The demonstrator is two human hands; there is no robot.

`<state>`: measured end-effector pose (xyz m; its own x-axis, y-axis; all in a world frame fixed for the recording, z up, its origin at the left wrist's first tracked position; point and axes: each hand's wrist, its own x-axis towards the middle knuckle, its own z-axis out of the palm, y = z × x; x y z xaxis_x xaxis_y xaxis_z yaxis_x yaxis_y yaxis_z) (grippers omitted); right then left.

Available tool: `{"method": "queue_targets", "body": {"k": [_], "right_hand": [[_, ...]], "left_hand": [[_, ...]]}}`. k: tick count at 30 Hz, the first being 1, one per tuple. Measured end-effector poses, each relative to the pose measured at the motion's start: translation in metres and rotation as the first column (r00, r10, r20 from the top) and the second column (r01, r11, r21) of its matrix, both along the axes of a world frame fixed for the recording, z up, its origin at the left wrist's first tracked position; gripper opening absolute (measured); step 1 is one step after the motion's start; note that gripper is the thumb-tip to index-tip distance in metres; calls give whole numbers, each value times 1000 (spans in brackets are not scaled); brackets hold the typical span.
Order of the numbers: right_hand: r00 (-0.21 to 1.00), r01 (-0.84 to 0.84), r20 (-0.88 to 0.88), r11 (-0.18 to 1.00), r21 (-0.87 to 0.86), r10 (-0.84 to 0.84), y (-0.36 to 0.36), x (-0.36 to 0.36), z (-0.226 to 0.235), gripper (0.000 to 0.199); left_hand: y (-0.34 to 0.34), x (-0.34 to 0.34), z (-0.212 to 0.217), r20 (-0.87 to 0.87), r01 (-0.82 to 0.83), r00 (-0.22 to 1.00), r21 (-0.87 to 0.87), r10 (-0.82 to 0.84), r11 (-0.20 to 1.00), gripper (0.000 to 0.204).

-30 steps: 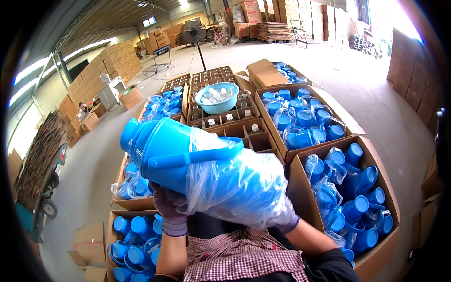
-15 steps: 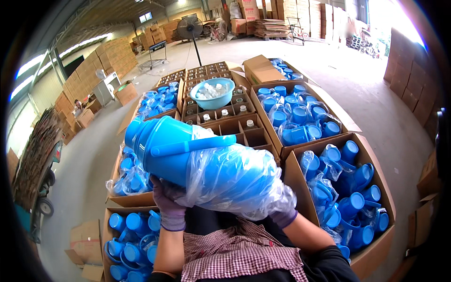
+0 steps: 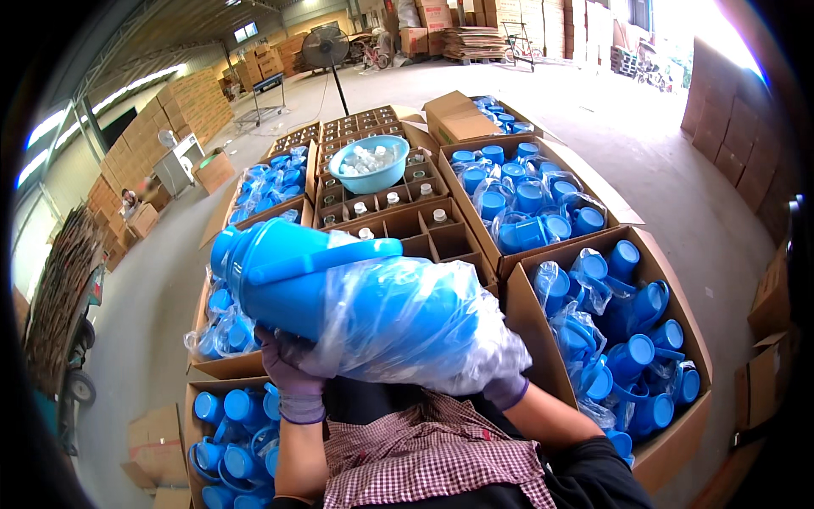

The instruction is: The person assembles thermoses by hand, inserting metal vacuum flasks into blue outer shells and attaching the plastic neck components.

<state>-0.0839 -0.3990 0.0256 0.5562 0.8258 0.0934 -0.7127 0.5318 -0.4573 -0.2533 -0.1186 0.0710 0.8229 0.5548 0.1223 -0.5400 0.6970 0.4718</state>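
The blue flask point(image 3: 284, 280) is held tilted above the apron point(image 3: 432, 454), left grip point(image 3: 292, 377) curled beneath its body, right grip point(image 3: 507, 388) closed on the clear film point(image 3: 403, 327) at its end. Expect a stiff shell, slippery film; support both ends

A blue jug point(image 3: 275, 276) lies tilted, neck to the left, a clear bag point(image 3: 407, 310) wrapped around its right part. The gloved left grip point(image 3: 292, 373) holds it from below, the gloved right grip point(image 3: 507, 388) at its bagged end. Beyond, a pale-blue basin point(image 3: 371, 181) sits on a divided carton point(image 3: 409, 206). More blue jugs point(image 3: 631, 358) fill cartons point(image 3: 530, 331) on both sides; a fan point(image 3: 325, 47) stands behind.
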Motion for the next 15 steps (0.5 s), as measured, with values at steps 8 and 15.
{"method": "queue_targets", "body": {"k": [8,15], "right_hand": [[996,12,85,998,-55,-8,-13,-3,8,66],[988,-82,118,986,-145,99,-10,12,-16,59]], "left_hand": [[-23,-5,20,64,183,981,29,-184,983,90],[9,-15,7,196,113,972,110,-133,987,65]]}}
